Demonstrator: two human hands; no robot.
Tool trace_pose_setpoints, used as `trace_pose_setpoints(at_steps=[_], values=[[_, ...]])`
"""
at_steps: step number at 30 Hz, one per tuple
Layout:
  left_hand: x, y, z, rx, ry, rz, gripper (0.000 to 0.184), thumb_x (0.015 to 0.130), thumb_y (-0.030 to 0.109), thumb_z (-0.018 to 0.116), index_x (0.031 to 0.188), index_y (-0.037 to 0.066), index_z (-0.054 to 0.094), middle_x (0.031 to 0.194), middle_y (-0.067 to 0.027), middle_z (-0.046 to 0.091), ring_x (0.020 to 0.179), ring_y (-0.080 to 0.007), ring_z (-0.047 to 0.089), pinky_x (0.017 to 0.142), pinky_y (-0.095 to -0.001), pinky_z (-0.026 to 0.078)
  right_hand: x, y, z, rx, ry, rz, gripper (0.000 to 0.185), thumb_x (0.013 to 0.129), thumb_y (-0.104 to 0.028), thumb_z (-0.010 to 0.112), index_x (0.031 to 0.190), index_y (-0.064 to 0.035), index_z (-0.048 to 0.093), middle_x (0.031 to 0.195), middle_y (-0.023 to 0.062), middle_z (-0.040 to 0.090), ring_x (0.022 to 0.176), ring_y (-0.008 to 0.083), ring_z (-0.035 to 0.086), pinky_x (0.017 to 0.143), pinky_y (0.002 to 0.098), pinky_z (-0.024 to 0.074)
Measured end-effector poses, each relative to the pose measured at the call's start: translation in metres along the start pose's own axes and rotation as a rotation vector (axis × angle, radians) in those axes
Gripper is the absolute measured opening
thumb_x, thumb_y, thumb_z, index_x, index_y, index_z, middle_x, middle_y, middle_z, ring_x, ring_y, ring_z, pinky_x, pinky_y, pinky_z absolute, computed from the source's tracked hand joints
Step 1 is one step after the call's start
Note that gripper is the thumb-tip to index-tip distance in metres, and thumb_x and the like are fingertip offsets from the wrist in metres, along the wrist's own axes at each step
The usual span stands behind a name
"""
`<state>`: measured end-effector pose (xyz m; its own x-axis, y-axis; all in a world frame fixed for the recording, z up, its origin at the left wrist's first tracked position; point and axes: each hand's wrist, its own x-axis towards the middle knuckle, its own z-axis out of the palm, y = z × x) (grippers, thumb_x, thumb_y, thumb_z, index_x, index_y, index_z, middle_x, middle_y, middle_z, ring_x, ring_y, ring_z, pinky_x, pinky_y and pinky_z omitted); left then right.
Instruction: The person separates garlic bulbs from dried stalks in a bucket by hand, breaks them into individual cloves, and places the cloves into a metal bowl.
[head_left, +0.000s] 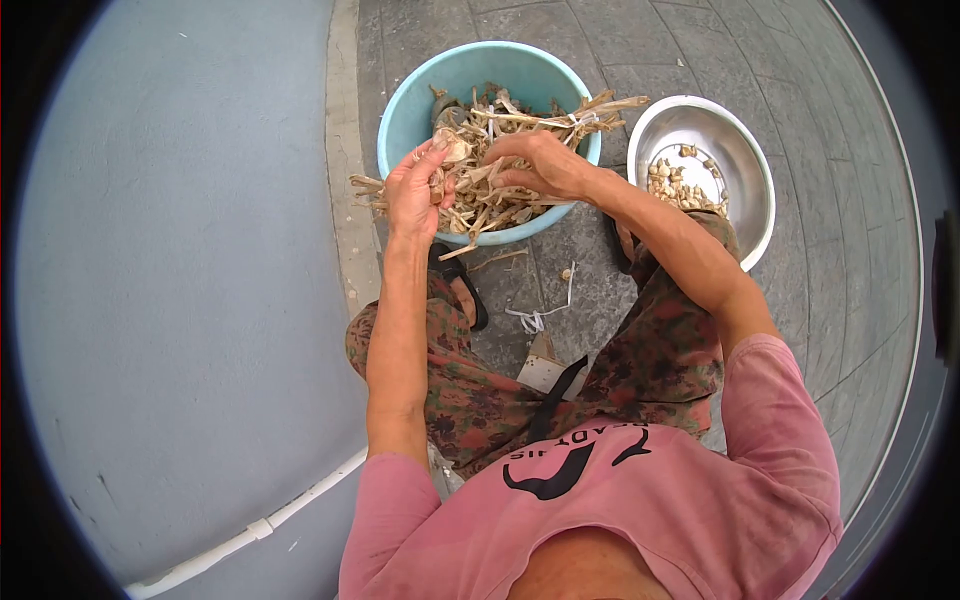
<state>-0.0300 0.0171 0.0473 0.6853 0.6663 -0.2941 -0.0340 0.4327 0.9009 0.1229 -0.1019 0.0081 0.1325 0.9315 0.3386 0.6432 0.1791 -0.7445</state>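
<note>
A wide turquoise basin point(394, 112) holds dry garlic stalks point(500, 195) and husks, some sticking out over its rim. Over the basin's left side, my left hand point(417, 190) is closed round a pale garlic bulb point(455, 148), which shows at its fingertips. My right hand point(540, 165) hovers just over the stalks at the middle, with its fingers apart and curved towards the left hand; nothing shows between them. To the right stands a steel bowl point(745, 165) with loose garlic cloves point(680, 187) in it.
White string point(532, 320) lies on the grey tiled floor point(500, 292) between my feet, near a stray stalk. A blue-grey wall point(190, 250) rises at the left, with a white pipe point(250, 532) along it. My knees flank the space below the basin.
</note>
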Motion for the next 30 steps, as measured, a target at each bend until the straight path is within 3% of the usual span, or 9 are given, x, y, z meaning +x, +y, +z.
trace_pose_setpoints(at_steps=[1, 4, 5, 13, 16, 22, 25, 28, 30], values=[[-0.001, 0.000, 0.003, 0.042, 0.012, 0.012, 0.026, 0.078, 0.012, 0.062, 0.100, -0.002, 0.057, 0.073, -0.0045, 0.059, 0.047, -0.0079, 0.049, 0.033, -0.0194, 0.031, 0.004, -0.002, -0.006, 0.082, 0.077, 0.021, 0.031, 0.075, -0.019, 0.066, 0.099, -0.0017, 0.060, 0.087, 0.0116, 0.062, 0.079, 0.0213, 0.060, 0.071, 0.0332, 0.0471], [-0.004, -0.003, 0.014, 0.192, -0.018, 0.074, 0.029, 0.074, 0.012, 0.067, 0.097, -0.004, 0.059, 0.066, -0.0037, 0.059, 0.044, -0.0050, 0.047, 0.033, -0.0170, 0.032, 0.011, -0.013, -0.014, 0.601, -0.036, 0.276, 0.032, 0.081, -0.024, 0.061, 0.106, -0.0048, 0.057, 0.088, 0.0099, 0.061, 0.081, 0.0153, 0.059, 0.067, 0.0288, 0.0490], [-0.004, -0.007, 0.015, 0.246, -0.019, 0.090, 0.030, 0.073, 0.013, 0.068, 0.096, -0.004, 0.060, 0.065, -0.0032, 0.059, 0.043, -0.0047, 0.047, 0.034, -0.0169, 0.032, 0.013, -0.011, -0.013, 0.580, -0.119, 0.275, 0.036, 0.083, -0.026, 0.059, 0.113, -0.0060, 0.053, 0.088, 0.0089, 0.060, 0.077, 0.0117, 0.058, 0.064, 0.0246, 0.0498], [-0.008, -0.006, 0.020, 0.429, -0.050, 0.274, 0.023, 0.071, 0.010, 0.069, 0.090, -0.001, 0.064, 0.065, 0.0001, 0.060, 0.049, -0.0021, 0.048, 0.041, -0.0153, 0.035, 0.012, -0.006, -0.003, 1.193, -0.015, 0.449, 0.028, 0.090, -0.016, 0.047, 0.115, -0.0050, 0.049, 0.086, 0.0021, 0.055, 0.070, 0.0079, 0.052, 0.064, 0.0206, 0.0468], [-0.008, -0.006, 0.021, 0.570, 0.028, 0.343, 0.020, 0.073, 0.007, 0.068, 0.092, 0.002, 0.065, 0.067, 0.0023, 0.059, 0.050, -0.0007, 0.046, 0.042, -0.0148, 0.035, 0.011, -0.002, -0.003, 1.224, -0.109, 0.389, 0.033, 0.088, -0.022, 0.051, 0.117, -0.0066, 0.048, 0.085, 0.0002, 0.055, 0.074, 0.0063, 0.053, 0.065, 0.0199, 0.0466], [-0.011, -0.004, 0.027, 0.598, 0.025, 0.443, 0.016, 0.075, 0.008, 0.066, 0.090, 0.002, 0.066, 0.066, 0.0026, 0.059, 0.054, -0.0009, 0.048, 0.046, -0.0157, 0.037, 0.014, -0.003, 0.000, 1.193, -0.050, 0.462, 0.025, 0.090, -0.011, 0.045, 0.113, -0.0032, 0.049, 0.081, 0.0000, 0.052, 0.066, 0.0059, 0.048, 0.058, 0.0197, 0.0429], [-0.011, -0.004, 0.021, 0.646, -0.016, 0.412, 0.014, 0.074, 0.009, 0.065, 0.084, 0.000, 0.066, 0.076, -0.0037, 0.063, 0.066, -0.0081, 0.057, 0.057, -0.0215, 0.045, 0.013, -0.003, -0.001, 1.181, -0.159, 0.479, 0.025, 0.089, -0.007, 0.042, 0.112, -0.0018, 0.051, 0.079, -0.0001, 0.051, 0.064, 0.0056, 0.046, 0.057, 0.0198, 0.0412], [-0.010, -0.004, 0.020, 0.738, -0.033, 0.523, 0.014, 0.074, 0.010, 0.064, 0.083, -0.001, 0.066, 0.073, -0.0032, 0.063, 0.064, -0.0080, 0.056, 0.056, -0.0212, 0.045, 0.013, 0.003, -0.002, 1.152, -0.220, 0.512, 0.026, 0.089, -0.006, 0.043, 0.112, -0.0024, 0.053, 0.080, -0.0014, 0.052, 0.064, 0.0057, 0.046, 0.056, 0.0197, 0.0399], [-0.012, -0.007, 0.024, 0.645, 0.011, 0.466, 0.013, 0.074, 0.010, 0.064, 0.081, 0.000, 0.066, 0.070, -0.0021, 0.061, 0.060, -0.0081, 0.055, 0.054, -0.0215, 0.045, 0.013, 0.003, -0.003, 1.185, -0.230, 0.507, 0.025, 0.089, -0.008, 0.046, 0.112, -0.0031, 0.052, 0.080, -0.0020, 0.053, 0.065, 0.0061, 0.047, 0.056, 0.0199, 0.0395]])
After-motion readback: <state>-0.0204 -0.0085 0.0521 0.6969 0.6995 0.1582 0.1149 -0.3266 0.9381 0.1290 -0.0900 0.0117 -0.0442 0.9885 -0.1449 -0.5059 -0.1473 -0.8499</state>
